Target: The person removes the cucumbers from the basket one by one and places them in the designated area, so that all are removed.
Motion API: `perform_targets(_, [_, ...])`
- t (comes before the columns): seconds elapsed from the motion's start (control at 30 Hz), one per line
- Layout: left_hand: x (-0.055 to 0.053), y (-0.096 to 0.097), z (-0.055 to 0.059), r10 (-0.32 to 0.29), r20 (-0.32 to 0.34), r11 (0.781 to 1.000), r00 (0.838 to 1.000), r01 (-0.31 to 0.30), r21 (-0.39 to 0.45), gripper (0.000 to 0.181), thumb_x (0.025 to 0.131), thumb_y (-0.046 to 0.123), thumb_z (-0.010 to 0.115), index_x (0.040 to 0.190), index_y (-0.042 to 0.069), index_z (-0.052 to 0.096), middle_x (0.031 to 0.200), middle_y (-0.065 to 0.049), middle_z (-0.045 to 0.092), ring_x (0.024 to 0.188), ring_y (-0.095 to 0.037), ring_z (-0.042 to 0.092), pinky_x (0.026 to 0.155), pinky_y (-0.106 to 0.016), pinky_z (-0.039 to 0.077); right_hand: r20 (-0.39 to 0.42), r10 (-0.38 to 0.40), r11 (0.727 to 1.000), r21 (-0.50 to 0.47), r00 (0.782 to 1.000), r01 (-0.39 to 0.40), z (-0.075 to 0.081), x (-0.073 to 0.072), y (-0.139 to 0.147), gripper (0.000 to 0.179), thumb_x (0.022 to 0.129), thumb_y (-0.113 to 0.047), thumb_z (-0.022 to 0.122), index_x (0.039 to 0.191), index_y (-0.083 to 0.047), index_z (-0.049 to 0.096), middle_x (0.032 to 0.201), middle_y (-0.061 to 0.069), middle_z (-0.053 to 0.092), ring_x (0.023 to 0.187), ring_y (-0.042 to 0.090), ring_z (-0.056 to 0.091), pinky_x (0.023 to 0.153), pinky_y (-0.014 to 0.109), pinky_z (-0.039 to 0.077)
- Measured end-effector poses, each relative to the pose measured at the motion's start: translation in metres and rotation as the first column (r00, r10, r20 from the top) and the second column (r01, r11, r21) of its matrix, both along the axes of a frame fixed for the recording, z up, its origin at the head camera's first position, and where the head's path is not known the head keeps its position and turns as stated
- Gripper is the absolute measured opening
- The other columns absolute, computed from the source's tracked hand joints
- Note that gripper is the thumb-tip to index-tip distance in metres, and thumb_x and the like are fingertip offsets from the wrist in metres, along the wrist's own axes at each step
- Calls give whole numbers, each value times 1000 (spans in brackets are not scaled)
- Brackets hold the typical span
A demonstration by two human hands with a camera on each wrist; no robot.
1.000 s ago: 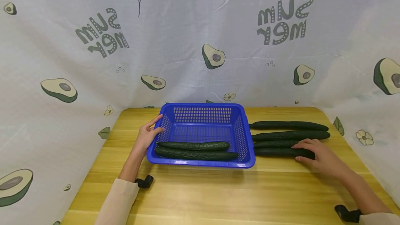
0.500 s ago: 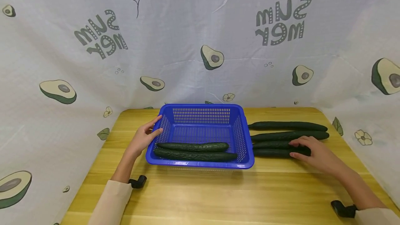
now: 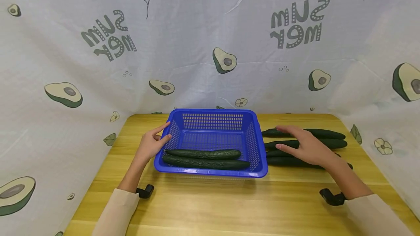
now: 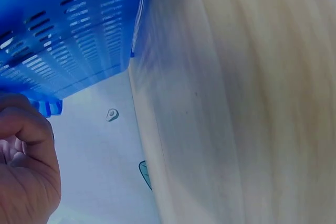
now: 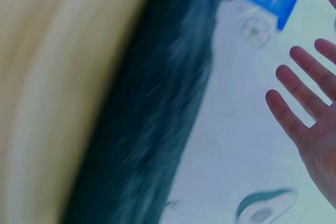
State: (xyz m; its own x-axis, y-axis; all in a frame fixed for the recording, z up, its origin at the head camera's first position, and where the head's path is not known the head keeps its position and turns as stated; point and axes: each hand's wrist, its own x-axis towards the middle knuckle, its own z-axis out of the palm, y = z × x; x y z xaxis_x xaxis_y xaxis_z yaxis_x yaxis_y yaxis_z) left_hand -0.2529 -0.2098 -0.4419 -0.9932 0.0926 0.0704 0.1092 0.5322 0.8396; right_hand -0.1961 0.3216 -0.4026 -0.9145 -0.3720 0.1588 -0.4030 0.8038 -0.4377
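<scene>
A blue plastic basket (image 3: 210,172) stands in the middle of the table in the head view. Two dark green cucumbers (image 3: 206,162) lie side by side along its near wall. My left hand (image 3: 150,145) holds the basket's left rim with thumb and index finger; its other fingers look curled in the left wrist view. To the right of the basket, several more cucumbers (image 3: 328,134) lie roughly parallel on the table. Over these is my right hand (image 3: 306,146), its fingers spread and holding nothing, partly covering them. The right wrist view shows a cucumber (image 5: 142,108) up close, blurred.
The wooden table (image 3: 229,207) stretches in front of the basket toward me. Behind and at both sides hangs a pale cloth (image 3: 197,28) printed with avocados. Each wrist wears a black camera mount.
My right hand has left the nearest cucumbers and moved left and away from me, its fingers spreading. Those near cucumbers have shifted slightly. My left hand stays at the basket rim.
</scene>
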Motion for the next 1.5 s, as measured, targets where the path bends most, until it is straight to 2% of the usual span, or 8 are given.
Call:
perform_targets(0.1, [1,1,-2,2,24,999,1000,-3,33,56,98,29,70,151,33,54,50,4,39,40,-11,34,40,-23,30,-8,26,1000,-1,1000,-26,6,-7,-19,69,97,-46,69,152,-11,49,152,16,53,138,42,50,107,70,42])
perform_targets(0.33, [3,0,-5,18,46,999,999,-20,49,56,98,30,70,151,35,53,50,4,43,42,-11,41,41,-23,35,-35,105,994,-25,994,-106,14,-18,-62,67,96,-47,70,153,-17,50,154,14,52,140,41,49,108,70,43])
perform_targets(0.57, [4,-1,-5,19,55,997,998,-23,72,56,98,30,70,151,35,53,49,6,40,40,-10,35,39,-24,33,-25,200,977,-71,979,-201,11,-26,-100,70,93,-48,72,154,-21,49,157,7,50,146,37,45,113,68,39])
perform_targets(0.7, [3,-2,-4,25,44,998,999,-28,62,55,98,29,70,151,37,53,49,7,36,40,-9,30,39,-23,29,1,235,969,-76,972,-235,9,-29,-119,70,93,-53,70,154,-25,48,158,4,49,147,34,44,114,67,39])
perform_targets(0.83, [2,-2,-3,29,51,997,998,-32,67,55,98,29,70,150,38,54,50,7,36,40,-10,31,40,-23,30,22,265,962,-71,964,-263,4,-34,-136,68,94,-55,68,154,-30,48,158,1,49,149,32,42,115,65,39])
perform_targets(1.07, [-1,-1,-4,21,57,997,998,-25,78,55,98,30,69,150,37,53,50,6,40,40,-10,35,39,-24,34,30,333,942,-52,942,-331,-5,-41,-161,65,97,-52,67,154,-24,49,156,3,51,147,32,45,115,61,42])
perform_targets(1.23, [0,0,-4,16,64,995,998,-22,94,54,98,31,69,150,38,54,50,5,42,40,-11,39,39,-24,38,75,371,929,-32,926,-370,-11,-44,-174,65,98,-54,64,154,-25,48,156,3,50,144,31,48,113,58,45])
perform_targets(1.5, [0,1,-3,19,87,992,996,-30,121,54,99,31,68,150,40,53,51,4,46,41,-13,46,41,-27,46,142,375,926,-5,916,-378,-17,-47,-182,66,99,-49,64,156,-22,46,157,6,49,146,34,46,115,59,42])
